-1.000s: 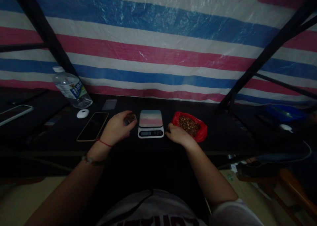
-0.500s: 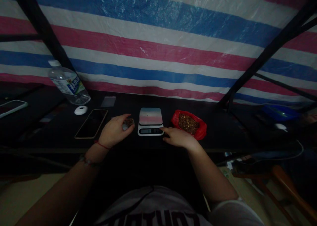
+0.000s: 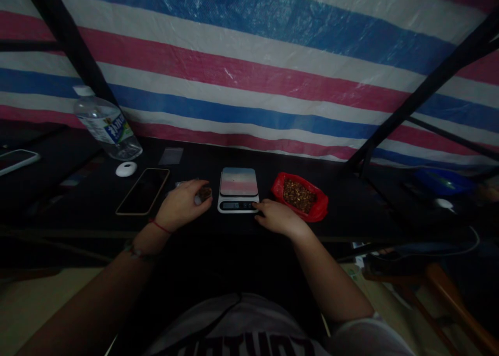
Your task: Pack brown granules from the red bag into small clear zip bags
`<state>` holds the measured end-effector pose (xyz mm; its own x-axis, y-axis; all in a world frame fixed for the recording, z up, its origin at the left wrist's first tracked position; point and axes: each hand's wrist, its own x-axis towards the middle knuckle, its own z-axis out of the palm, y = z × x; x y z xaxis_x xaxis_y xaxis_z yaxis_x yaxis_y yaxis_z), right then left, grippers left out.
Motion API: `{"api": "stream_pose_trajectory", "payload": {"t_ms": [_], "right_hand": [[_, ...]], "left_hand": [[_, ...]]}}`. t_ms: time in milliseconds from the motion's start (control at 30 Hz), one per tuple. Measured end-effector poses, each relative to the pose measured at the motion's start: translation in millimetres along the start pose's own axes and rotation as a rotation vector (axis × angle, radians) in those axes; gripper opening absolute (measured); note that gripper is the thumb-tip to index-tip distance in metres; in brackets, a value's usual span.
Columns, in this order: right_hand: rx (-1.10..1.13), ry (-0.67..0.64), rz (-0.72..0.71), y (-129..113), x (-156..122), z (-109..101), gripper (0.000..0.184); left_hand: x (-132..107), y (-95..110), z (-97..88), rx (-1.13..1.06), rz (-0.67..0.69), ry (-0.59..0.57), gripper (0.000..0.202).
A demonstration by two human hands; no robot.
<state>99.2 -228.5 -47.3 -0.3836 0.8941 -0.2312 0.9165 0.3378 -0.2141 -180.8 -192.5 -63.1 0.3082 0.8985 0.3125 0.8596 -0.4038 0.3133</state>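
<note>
A digital kitchen scale [image 3: 238,183] sits on the black table before me, its small display facing me and nothing on its plate. The index finger of my right hand [image 3: 278,216] touches the right end of the scale's button panel; the thumb is spread apart below it. To the left, my left hand [image 3: 180,204] curls around a small clear plastic bag of brown grains [image 3: 204,193], resting on the table. A red plastic bag [image 3: 322,206], folded open, holds many brown grains [image 3: 298,195] just beyond my right hand.
Left of my left hand lies a phone [image 3: 144,191], with a white oval case [image 3: 126,169] and a clear bottle [image 3: 111,127] behind it. A flat clear plastic bag [image 3: 170,156] lies near the striped sheet [image 3: 249,91]. Black metal posts [image 3: 384,132] stand at both sides.
The view has shifted slightly. Both hands keep nearly the same places, the right index finger still at the scale's buttons and the left hand still around the small bag.
</note>
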Motion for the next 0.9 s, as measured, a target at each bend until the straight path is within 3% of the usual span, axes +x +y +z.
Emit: {"api": "stream_pose_trajectory", "payload": {"t_ms": [567,900], "right_hand": [[-0.015,0.019,0.067,-1.9,5.3,4.0,0.039],[0.012,0.042,0.034,0.8,4.0,-0.3,0.041]], "left_hand": [[-0.7,-2.9,3.1,0.011,-0.003,-0.017,0.050],[-0.6,-2.1,2.5,0.021,-0.002,-0.003,0.051]]}}
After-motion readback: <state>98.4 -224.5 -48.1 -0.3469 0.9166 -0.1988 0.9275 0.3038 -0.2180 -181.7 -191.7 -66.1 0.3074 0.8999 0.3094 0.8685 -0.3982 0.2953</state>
